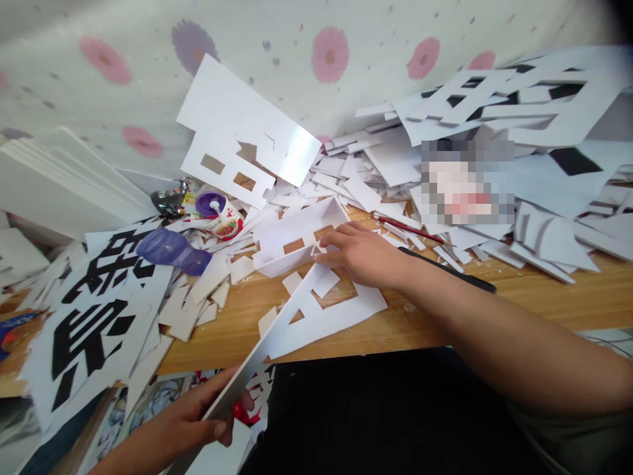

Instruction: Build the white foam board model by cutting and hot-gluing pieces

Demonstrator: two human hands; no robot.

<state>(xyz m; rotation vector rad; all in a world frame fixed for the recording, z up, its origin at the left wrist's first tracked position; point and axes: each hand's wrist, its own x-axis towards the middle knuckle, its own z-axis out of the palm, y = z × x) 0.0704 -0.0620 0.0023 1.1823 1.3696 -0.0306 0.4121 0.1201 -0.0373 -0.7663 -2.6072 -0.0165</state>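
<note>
My left hand (210, 409), at the bottom, is closed round a long white foam board (247, 369), seen nearly edge-on and slanting up to the right. My right hand (353, 251) is at the board's far end, with thumb and fingers pinched together; what lies between them is too small to tell. Close by its fingertips stands a white foam letter (277, 231) with raised side walls and rectangular openings. Below my right hand, a flat cut-out foam sheet (346, 307) with openings lies on the wooden table (425, 323), partly hidden by the board.
White foam offcuts (361, 191) are heaped at the back. A larger cut sheet (242, 132) leans against the flowered wall covering. To the left are a purple bottle (173, 251), a food cup (227, 221) and a black-character sheet (93, 323). A red pencil (410, 227) lies right.
</note>
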